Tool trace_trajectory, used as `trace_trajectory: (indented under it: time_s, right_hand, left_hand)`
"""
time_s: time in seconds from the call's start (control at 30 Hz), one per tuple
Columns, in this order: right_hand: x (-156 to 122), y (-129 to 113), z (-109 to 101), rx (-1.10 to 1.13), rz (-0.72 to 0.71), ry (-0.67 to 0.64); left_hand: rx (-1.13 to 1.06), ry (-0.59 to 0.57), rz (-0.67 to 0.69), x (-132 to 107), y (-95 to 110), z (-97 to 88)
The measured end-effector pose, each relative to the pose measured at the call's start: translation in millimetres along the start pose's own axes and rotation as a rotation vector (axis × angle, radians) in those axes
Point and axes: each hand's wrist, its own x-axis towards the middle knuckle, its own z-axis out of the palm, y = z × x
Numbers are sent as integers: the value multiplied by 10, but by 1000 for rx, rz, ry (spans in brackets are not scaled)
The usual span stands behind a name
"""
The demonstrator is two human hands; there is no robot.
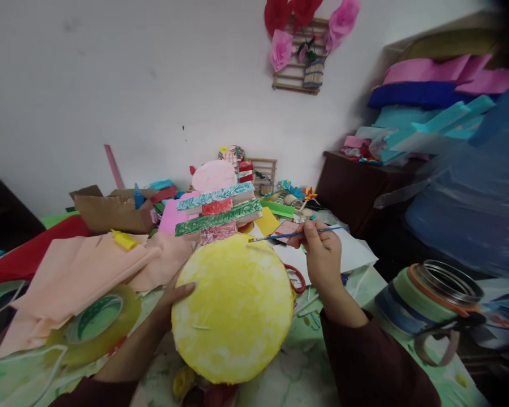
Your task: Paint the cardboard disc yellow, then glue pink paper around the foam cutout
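A round disc painted yellow (233, 308) stands tilted toward me in the middle. My left hand (172, 302) grips its left edge, thumb on the painted face. My right hand (320, 251) pinches a thin blue paintbrush (294, 234) whose tip points left and rests at the disc's upper right rim. Behind the disc rises a craft piece with green, teal and red painted strips (216, 215) topped by a pink round shape (214, 175).
A big roll of clear tape (95, 325) lies at the left on peach cloth (76, 271). A cardboard box (116, 212) sits behind. Red-handled scissors (296, 278) and white paper (352, 254) lie right of the disc. A striped jar (428, 305) stands at right.
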Motion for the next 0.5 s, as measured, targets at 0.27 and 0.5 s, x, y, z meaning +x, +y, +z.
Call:
trace_trajectory:
  time_s: [0.27,0.5]
  right_hand:
    - [63,-43,-67,-128,-90,148]
    - [39,-81,-70,-210,-122,39]
  left_hand:
    - [-17,20,-56,5,-66,-114]
    - [-33,24,-7,9,-49,-68]
